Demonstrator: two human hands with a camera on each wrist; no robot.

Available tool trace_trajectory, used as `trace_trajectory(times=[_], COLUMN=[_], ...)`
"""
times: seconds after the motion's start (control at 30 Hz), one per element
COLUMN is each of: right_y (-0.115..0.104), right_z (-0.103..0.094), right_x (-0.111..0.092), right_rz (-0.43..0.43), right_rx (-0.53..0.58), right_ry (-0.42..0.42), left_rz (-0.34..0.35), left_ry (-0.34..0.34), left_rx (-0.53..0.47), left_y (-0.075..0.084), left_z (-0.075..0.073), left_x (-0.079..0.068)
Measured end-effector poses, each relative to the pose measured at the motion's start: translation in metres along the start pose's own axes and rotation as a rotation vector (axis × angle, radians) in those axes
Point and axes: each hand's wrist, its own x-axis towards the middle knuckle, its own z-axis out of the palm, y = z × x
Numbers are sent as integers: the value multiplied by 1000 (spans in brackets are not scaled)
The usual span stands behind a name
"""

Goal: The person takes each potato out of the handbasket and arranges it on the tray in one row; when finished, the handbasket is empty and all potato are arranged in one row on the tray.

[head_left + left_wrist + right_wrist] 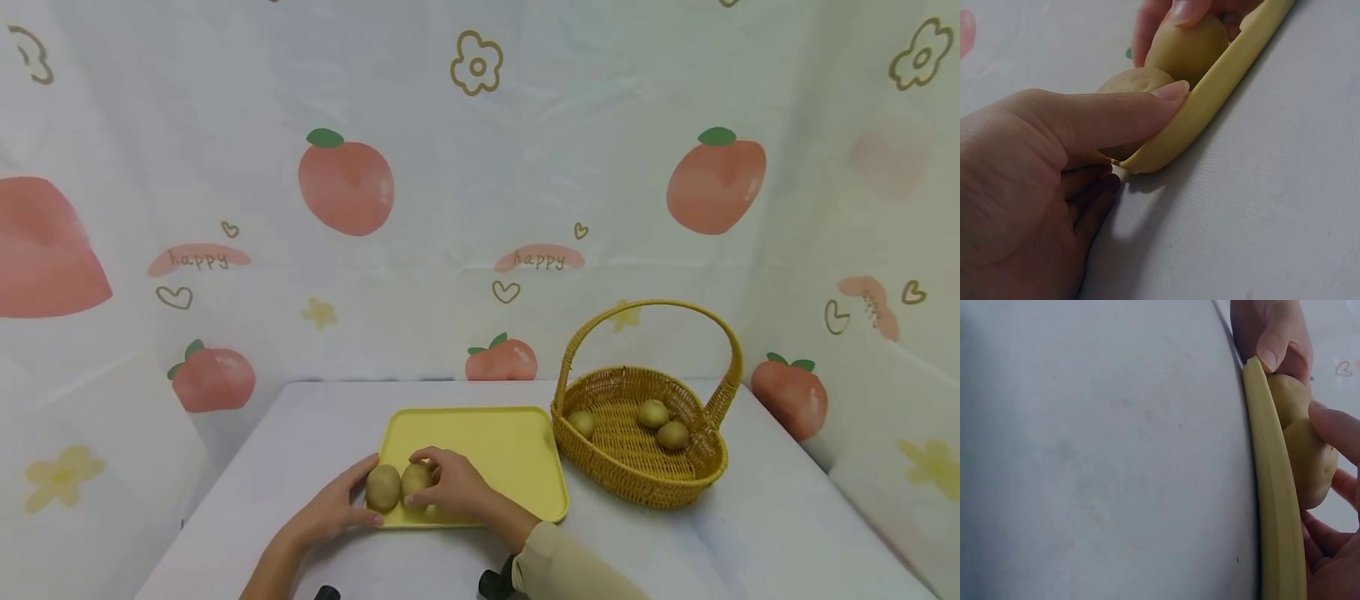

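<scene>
Two potatoes lie side by side at the near left corner of a yellow tray (487, 442). My left hand (330, 508) grips that corner, with the thumb along the front rim and the other fingers at the left edge. Just inside this hand sits the left potato (383, 488), partly covered by the thumb in the left wrist view. My right hand (459, 485) holds the other potato (415, 480) from the right between thumb and fingers. In the right wrist view, this potato (1311, 465) touches its neighbour (1288, 399) behind the tray's rim.
A wicker basket (637, 487) with a tall arched handle stands right of the tray, holding three potatoes. Both are on a white-covered table (300, 433). A printed cloth backdrop (420, 300) encloses the back and sides. Dark objects (495, 583) show at the bottom edge, by the right sleeve.
</scene>
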Motion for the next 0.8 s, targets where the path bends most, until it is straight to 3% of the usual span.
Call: trace_trajectory(times=[0.2,0.4,0.6,0.8], right_y=[-2,2,2,-1], right_z=[-3,-16,-40,-74], right_x=[-3,-12,-26,-40], right_rz=[-13,26,11,-67], right_rx=[-77,-16,65,29], right_ry=[-12,-21,-27,-31], left_rz=[19,25,25,-2], left_ry=[-4,0,1,-4], left_rx=[8,3,10,-12], left_y=[0,-1,0,0], left_z=[-1,0,-1,-1], left_x=[0,0,0,0])
